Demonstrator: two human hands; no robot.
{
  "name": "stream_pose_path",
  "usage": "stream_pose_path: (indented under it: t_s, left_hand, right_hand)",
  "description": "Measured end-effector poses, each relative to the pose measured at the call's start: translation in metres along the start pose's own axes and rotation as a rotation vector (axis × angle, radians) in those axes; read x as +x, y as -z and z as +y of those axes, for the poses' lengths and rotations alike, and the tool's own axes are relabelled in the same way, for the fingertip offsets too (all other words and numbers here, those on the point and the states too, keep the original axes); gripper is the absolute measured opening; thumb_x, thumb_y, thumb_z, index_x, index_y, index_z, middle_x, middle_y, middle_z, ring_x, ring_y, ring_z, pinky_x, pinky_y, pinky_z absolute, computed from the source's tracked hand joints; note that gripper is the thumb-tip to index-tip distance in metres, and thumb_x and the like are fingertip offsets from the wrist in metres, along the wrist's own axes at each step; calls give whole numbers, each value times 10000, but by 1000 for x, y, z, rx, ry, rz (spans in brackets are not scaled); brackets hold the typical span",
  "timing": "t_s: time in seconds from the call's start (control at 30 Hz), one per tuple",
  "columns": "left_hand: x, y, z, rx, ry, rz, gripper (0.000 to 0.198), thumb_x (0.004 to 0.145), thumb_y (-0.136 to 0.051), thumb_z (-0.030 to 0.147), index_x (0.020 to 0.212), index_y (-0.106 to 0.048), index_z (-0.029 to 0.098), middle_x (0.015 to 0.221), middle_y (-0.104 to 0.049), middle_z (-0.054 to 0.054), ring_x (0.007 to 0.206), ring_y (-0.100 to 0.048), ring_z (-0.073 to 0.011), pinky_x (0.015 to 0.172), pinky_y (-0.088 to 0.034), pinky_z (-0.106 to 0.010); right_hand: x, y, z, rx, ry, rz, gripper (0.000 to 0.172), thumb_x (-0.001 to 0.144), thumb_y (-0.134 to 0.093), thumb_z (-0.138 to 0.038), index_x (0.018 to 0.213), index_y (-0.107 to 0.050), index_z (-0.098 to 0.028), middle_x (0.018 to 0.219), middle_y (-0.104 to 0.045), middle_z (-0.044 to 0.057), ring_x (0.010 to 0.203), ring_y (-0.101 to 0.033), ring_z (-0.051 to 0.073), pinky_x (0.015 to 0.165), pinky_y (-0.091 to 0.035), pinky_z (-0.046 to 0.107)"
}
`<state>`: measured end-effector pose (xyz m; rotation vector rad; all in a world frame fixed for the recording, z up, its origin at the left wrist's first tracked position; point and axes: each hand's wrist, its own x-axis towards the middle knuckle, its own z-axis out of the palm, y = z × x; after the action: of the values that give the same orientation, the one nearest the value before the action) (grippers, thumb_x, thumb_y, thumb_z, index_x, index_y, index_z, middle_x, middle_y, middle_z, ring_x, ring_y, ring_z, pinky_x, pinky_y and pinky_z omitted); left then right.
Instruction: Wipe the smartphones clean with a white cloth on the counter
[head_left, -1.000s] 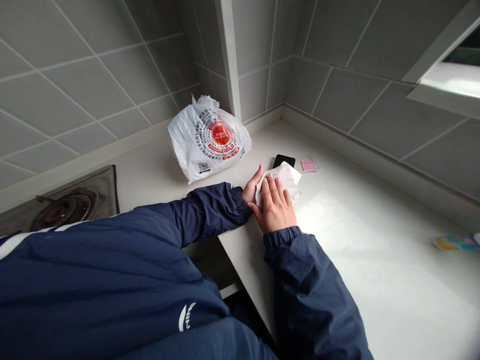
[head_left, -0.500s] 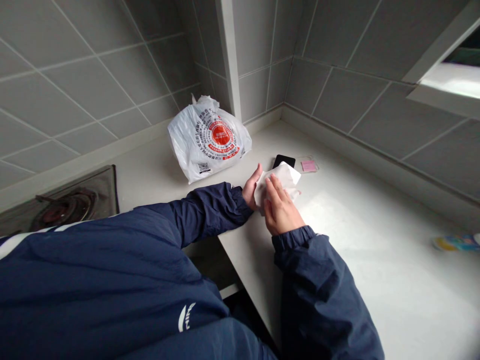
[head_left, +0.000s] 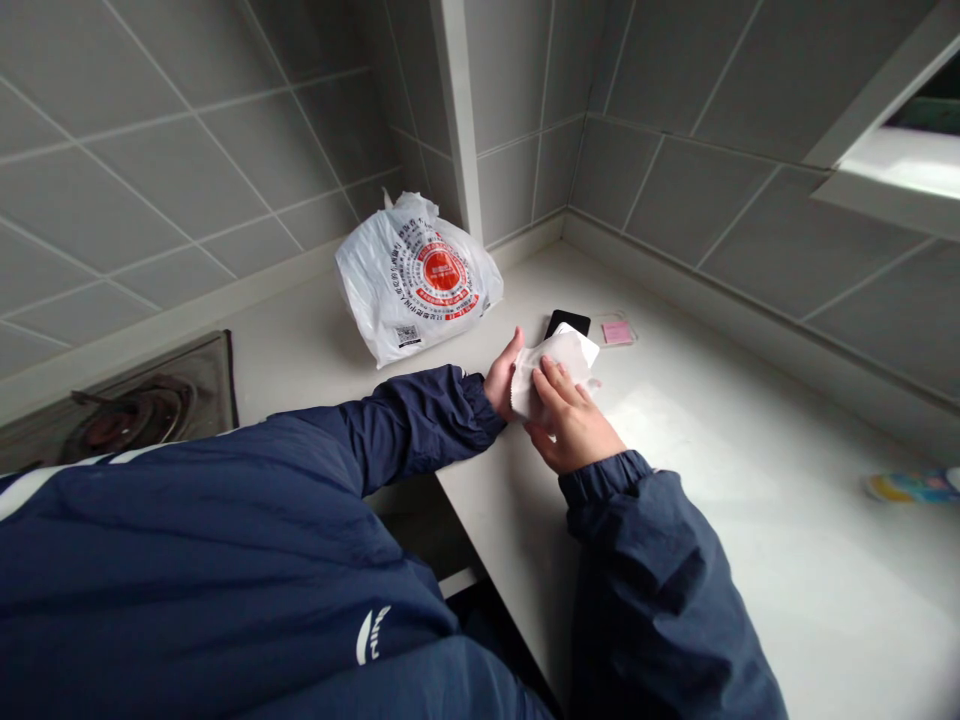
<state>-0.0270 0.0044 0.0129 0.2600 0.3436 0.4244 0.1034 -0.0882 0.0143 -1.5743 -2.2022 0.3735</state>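
Observation:
My left hand (head_left: 501, 380) is closed round a flat white slab (head_left: 589, 350) that looks like a phone, held just above the counter. A thin pale cloth (head_left: 531, 388) with a zigzag edge lies over the slab and hides most of it. On top of the cloth, the fingers of my right hand (head_left: 571, 415) press flat, with the thumb bent in at the near edge. Just beyond the slab lies a black flat object (head_left: 568, 322). Beside that is a clear case (head_left: 634, 330) with a pink card (head_left: 619, 332) in it.
A white plastic bag (head_left: 420, 280) with red and black print stands against the tiled wall. At the left is a gas stove (head_left: 150, 400). A colourful packet (head_left: 911, 485) lies on the white counter (head_left: 750, 560) at far right.
My right hand has slid slightly to the right and towards me across the cloth, its wrist and sleeve moving right. A little more of the white slab shows. My left hand stays put.

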Motion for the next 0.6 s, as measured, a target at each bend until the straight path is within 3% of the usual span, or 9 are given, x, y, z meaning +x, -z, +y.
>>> stream_pose_path:
  t_s: [0.17,0.37,0.6]
  left_hand:
    - [0,1,4,-19,64,-89,994,939,-100,792,1380,-574,38,1169,-714,-203,1238,-628,-316,1151,-361,-466]
    - [-3,-1,4,-61,72,-61,937,966,-161,754,1429,-533,30,1124,-733,-183,1169,-675,-278,1095,-435,-397]
    - [-2,-3,0,-63,67,-69,974,942,-187,790,1514,-432,40,1250,-689,-202,1258,-625,-293,1138,-391,-440]
  right_hand:
    - [5,-15,-8,-74,-5,61,741,857,-560,-180,1557,-347,-70,1662,-250,200,1536,-269,360,1178,-391,548]
    - [10,-29,-23,-178,-42,171,577,984,-461,-252,1532,-400,-80,1643,-307,189,1531,-295,332,1179,-366,543]
    - [5,-19,-22,-184,-30,55,681,970,-516,-304,1580,-308,-86,1674,-226,157,1549,-240,340,1191,-358,555]
